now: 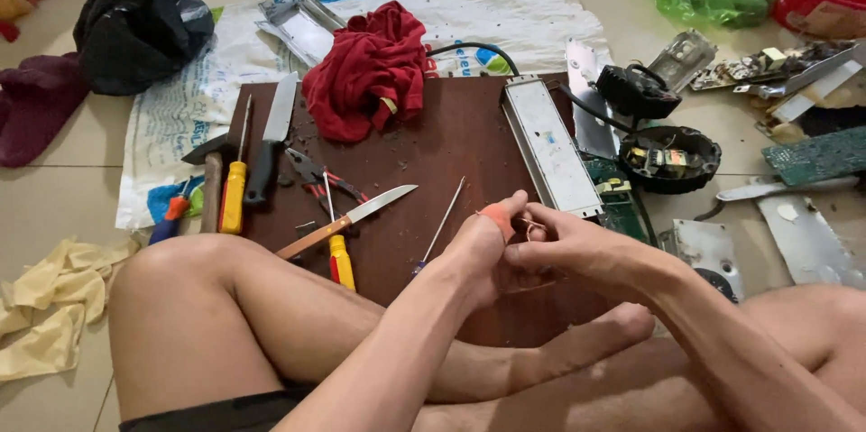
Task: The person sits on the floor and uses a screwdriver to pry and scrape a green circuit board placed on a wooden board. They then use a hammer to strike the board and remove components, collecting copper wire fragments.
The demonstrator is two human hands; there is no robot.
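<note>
My left hand (478, 247) and my right hand (564, 247) meet over the near edge of a dark brown board (433, 139). An orange-red wrap (496, 218) covers my left thumb. The fingertips of both hands pinch a small thin wire-like piece (530, 227) between them; its shape is too small to make out. My crossed bare legs lie under the hands. A thin screwdriver (442, 225) lies on the board just left of my left hand.
On the board lie a wooden-handled knife (347, 218), pliers (316, 178), yellow-handled screwdrivers (234, 188), a black-handled knife (271, 143), a hammer (210, 181), a red cloth (370, 67) and a long metal casing (550, 148). Circuit boards, metal plates and black round housings (672, 157) litter the right floor.
</note>
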